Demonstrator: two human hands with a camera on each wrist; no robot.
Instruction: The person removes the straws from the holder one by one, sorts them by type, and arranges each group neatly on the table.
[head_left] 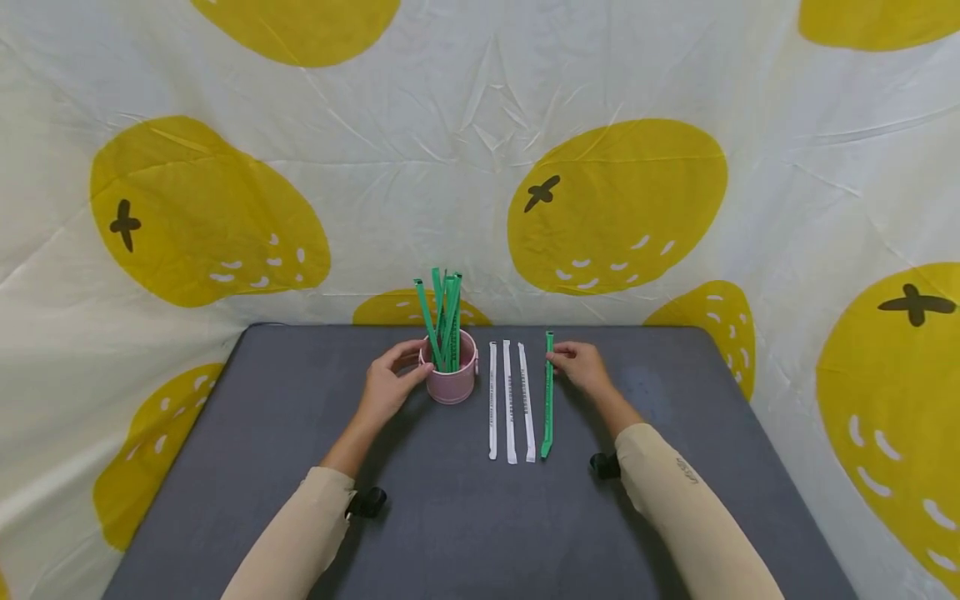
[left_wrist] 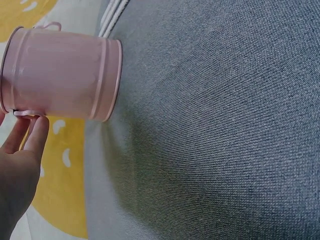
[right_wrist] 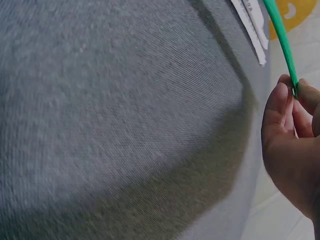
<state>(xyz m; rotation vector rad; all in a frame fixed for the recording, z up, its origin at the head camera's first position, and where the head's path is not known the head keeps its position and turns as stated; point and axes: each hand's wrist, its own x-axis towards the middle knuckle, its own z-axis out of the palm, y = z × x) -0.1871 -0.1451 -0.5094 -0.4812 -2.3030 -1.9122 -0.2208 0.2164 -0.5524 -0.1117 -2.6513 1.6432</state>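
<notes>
A pink bucket (head_left: 451, 387) stands upright with several green wrapped sticks (head_left: 452, 321) leaning in it. My left hand (head_left: 386, 387) holds the bucket's left side; in the left wrist view the fingers of the left hand (left_wrist: 22, 160) pinch the handle lug of the bucket (left_wrist: 60, 72). With thumb and fingers, my right hand (head_left: 583, 367) pinches a green stick (head_left: 548, 396) near its far end. The right wrist view shows the right hand (right_wrist: 295, 140) with the green stick (right_wrist: 283, 42) between thumb and fingers.
Three white wrapped sticks lie side by side between the bucket and the green stick: one on the left (head_left: 492, 400), one in the middle (head_left: 509, 400), one on the right (head_left: 527, 400). A fabric backdrop (head_left: 420, 192) hangs behind the dark table (head_left: 450, 533).
</notes>
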